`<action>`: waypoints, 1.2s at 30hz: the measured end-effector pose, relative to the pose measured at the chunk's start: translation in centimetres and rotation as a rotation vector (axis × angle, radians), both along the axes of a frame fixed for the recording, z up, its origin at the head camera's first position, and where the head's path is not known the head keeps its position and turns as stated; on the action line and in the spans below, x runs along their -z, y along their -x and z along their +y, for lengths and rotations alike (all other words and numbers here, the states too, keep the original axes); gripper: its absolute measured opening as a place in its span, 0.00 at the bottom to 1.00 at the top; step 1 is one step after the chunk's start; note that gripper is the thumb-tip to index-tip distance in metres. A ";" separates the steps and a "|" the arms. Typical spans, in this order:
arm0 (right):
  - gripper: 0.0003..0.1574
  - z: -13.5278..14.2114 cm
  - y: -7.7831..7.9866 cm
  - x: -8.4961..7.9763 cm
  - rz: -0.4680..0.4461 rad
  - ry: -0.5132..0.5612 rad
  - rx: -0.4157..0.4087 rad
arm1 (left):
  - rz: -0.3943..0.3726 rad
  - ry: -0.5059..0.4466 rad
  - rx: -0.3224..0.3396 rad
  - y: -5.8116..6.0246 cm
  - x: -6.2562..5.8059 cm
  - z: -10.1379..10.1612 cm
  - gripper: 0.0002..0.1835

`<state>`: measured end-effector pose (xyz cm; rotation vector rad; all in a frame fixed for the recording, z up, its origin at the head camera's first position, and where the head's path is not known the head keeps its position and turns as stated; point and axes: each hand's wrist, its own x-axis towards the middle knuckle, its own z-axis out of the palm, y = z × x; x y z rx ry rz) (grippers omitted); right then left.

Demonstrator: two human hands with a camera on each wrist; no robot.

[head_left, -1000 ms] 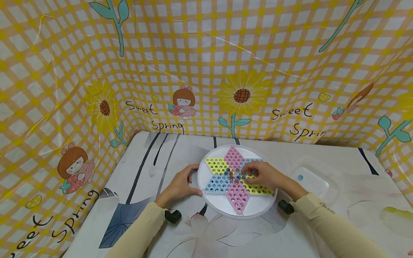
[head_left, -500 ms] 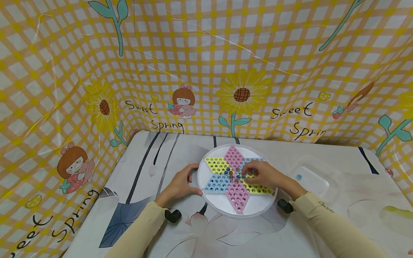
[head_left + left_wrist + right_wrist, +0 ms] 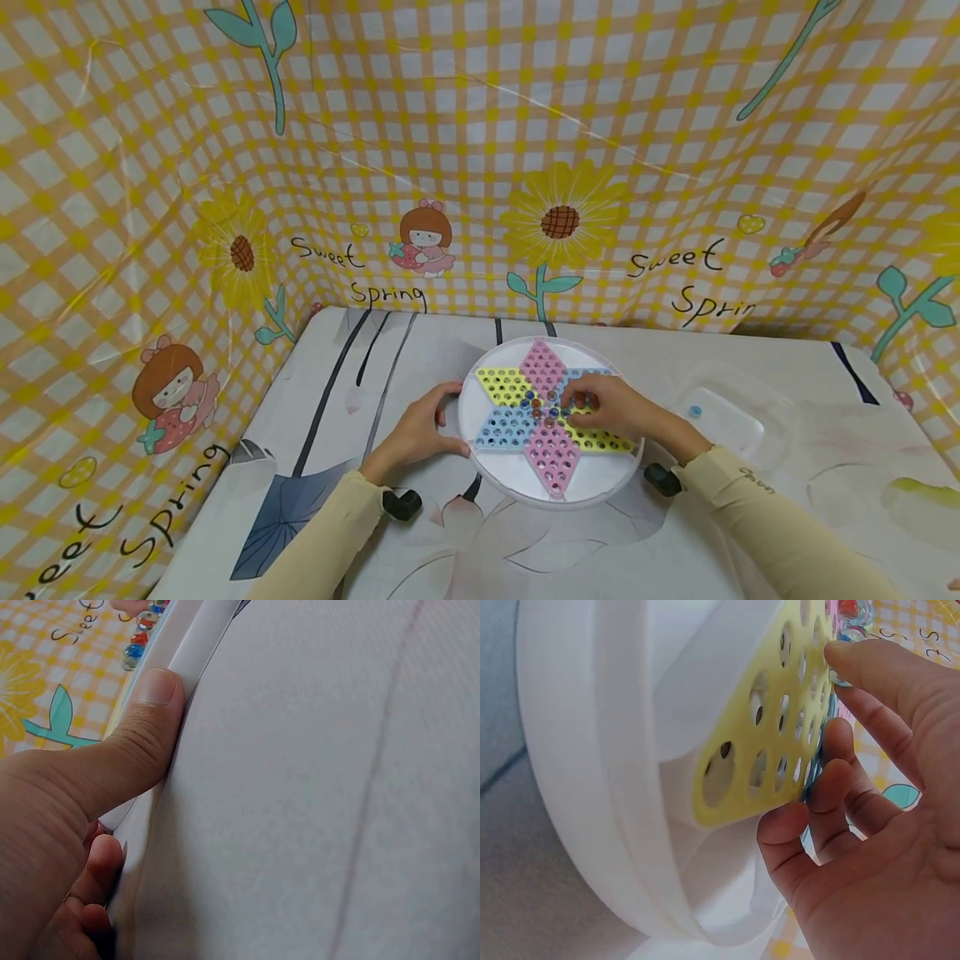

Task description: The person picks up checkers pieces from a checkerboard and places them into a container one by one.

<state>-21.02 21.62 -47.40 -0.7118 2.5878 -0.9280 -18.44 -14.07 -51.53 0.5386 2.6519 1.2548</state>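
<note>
A round white Chinese checkers board (image 3: 510, 479) lies on the table, its star made of pink, yellow and blue sections. Several red and blue glass marbles (image 3: 537, 406) sit around the star's centre. My left hand (image 3: 412, 429) holds the board's left rim, thumb and fingers spread along it; in the left wrist view the thumb (image 3: 146, 727) presses the rim. Over the right part of the star, my right hand (image 3: 618, 408) pinches a clear marble (image 3: 840, 679) between thumb and index finger, close to the holes. Its other fingers curl beside the yellow section (image 3: 739, 742).
To the right of the board stands a clear plastic tray (image 3: 752, 433) with a small blue marble (image 3: 696, 412) in it. A floral cloth (image 3: 420, 550) covers the table. Yellow checked fabric (image 3: 465, 125) hangs at the back and sides.
Both hands and the board stay in nearly the same place. The blue marble in the tray has shifted slightly since the earliest frame.
</note>
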 end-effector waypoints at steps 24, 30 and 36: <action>0.08 0.2 0.6 -2.8 0.118 0.026 -0.063 | 0.003 0.006 0.005 0.1 0.5 -0.1 0.54; 0.10 0.0 0.7 -3.7 0.176 0.069 -0.047 | 0.011 0.005 0.008 0.0 0.4 -0.1 0.54; 0.11 -0.2 0.6 -4.2 0.229 0.098 -0.018 | 0.001 0.004 0.005 -0.2 0.2 0.0 0.54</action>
